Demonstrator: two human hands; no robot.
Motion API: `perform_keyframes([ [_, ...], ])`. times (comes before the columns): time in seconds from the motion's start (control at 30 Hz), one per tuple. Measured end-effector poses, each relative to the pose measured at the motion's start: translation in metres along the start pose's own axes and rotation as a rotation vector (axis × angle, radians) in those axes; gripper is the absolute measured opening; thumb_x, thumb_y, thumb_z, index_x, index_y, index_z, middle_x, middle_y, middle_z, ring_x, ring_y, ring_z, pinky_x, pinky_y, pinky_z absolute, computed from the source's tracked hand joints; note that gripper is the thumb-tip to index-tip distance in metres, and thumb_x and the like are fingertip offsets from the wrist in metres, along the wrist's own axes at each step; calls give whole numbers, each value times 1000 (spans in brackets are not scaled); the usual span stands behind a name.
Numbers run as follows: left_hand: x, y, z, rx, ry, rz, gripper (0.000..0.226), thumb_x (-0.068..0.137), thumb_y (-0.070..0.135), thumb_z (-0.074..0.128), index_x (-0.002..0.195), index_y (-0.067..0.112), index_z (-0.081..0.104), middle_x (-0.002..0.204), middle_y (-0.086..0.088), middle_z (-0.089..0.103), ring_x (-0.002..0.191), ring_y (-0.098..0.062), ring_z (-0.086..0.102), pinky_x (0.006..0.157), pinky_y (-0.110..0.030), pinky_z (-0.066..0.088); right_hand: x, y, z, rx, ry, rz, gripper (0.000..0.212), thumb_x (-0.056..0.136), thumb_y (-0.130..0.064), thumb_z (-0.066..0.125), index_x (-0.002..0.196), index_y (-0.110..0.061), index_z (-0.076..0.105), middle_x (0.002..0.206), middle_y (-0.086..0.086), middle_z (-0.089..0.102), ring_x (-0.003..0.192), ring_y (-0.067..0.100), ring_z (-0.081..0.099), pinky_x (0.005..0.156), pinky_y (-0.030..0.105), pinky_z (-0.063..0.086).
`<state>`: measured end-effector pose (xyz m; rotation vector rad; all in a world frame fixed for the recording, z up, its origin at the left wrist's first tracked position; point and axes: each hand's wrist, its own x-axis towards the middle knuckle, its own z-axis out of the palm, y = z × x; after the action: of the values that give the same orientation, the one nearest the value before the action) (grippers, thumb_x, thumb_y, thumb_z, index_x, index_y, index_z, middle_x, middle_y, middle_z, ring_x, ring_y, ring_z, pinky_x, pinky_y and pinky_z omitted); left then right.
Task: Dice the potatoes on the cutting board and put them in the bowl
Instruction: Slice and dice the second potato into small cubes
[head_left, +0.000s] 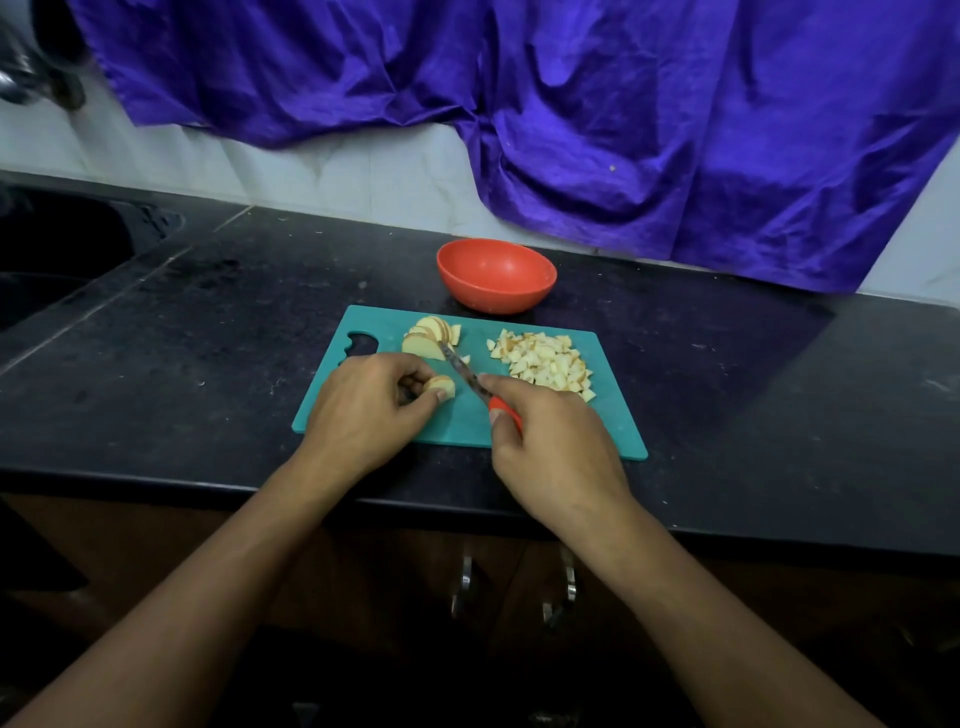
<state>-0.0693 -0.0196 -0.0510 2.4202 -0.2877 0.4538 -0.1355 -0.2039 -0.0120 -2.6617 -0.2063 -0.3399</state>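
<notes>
Roughly half done. A pile of small pale potato dice (543, 362) sits on the right half of the teal plastic cutting board (613, 418). A fan of uncut potato slices (427, 338) waits near the board's far-left corner.

The round orange plastic bowl (496, 275) stands just past the board's far edge on the black stone tabletop (182, 338), and no potato shows in it. So you still have to dice the slices and transfer everything.

Your left hand (363, 400) pinches one potato slice piece (440, 387) against the board, fingers curled. Your right hand (550, 452) grips the orange-handled small knife (467, 376), forefinger along its back.

The knife's long axis runs diagonally: handle toward the board's near-right, tip pointing far-left into the slices.
</notes>
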Motion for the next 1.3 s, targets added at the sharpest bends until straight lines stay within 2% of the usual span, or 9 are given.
perform_keyframes([
  [0.1, -1, -1, -1, -4, 12, 9, 17, 88, 45, 75, 92, 28, 76, 71, 15, 67, 66, -2, 61, 60, -23, 44, 5, -9, 4, -24, -9, -9, 43, 104, -30, 49, 146, -39, 52, 107, -8, 71, 83, 10, 64, 74, 34, 56],
  [0.23, -1, -1, -1, -11, 14, 17, 17, 88, 43, 76, 94, 28, 78, 71, 16, 67, 65, -1, 61, 59, -19, 40, 11, -15, 9, -75, -16, -19, 45, 104, -31, 47, 148, -39, 50, 111, -5, 70, 99, 16, 64, 84, 39, 57],
  [0.47, 1, -3, 2, 7, 17, 10, 20, 89, 43, 75, 99, 26, 79, 77, 15, 69, 70, -3, 62, 66, -26, 51, -9, -10, 23, -135, -52, -76, 49, 104, -27, 46, 153, -33, 44, 108, -6, 67, 94, 15, 63, 81, 37, 55],
  [0.63, 0, -1, 1, 0, 31, -8, 19, 87, 42, 77, 97, 25, 79, 73, 16, 67, 68, -1, 62, 61, -19, 44, -10, -4, 20, -179, -66, -95, 50, 104, -26, 47, 153, -35, 43, 105, -7, 67, 92, 14, 62, 80, 36, 55],
  [0.73, -1, -1, -1, -18, 35, -34, 20, 84, 41, 81, 98, 26, 78, 72, 17, 66, 68, 2, 61, 60, -12, 38, -9, 3, 14, -51, -67, 1, 45, 105, -32, 47, 148, -40, 50, 108, -9, 68, 82, 8, 61, 75, 33, 55],
  [0.83, -2, -1, -1, -40, 38, -40, 25, 83, 41, 82, 101, 25, 78, 75, 16, 68, 70, 2, 63, 63, -11, 41, -5, 7, 9, 32, -22, 44, 43, 104, -32, 49, 146, -43, 52, 119, -13, 68, 79, 3, 59, 75, 29, 56],
  [0.97, -3, -1, -2, -33, 36, -30, 23, 88, 42, 77, 105, 27, 79, 81, 18, 72, 72, 4, 64, 64, -10, 43, 1, -2, 3, 28, -15, 7, 43, 104, -30, 50, 146, -41, 53, 106, -11, 71, 76, 6, 55, 67, 29, 47],
  [1.1, -5, 1, -4, -17, 41, -12, 17, 89, 43, 76, 97, 29, 79, 74, 19, 69, 69, 5, 63, 59, -8, 38, 8, -15, 6, -9, -7, -17, 44, 104, -30, 49, 147, -38, 51, 117, -7, 71, 99, 14, 65, 85, 38, 57],
  [1.3, -6, 1, -5, 2, 40, -8, 17, 90, 42, 74, 99, 28, 79, 78, 18, 70, 70, 4, 62, 59, -8, 37, 6, -21, 15, -114, -8, -84, 50, 104, -26, 47, 154, -35, 43, 108, -4, 68, 97, 16, 63, 82, 37, 55],
])
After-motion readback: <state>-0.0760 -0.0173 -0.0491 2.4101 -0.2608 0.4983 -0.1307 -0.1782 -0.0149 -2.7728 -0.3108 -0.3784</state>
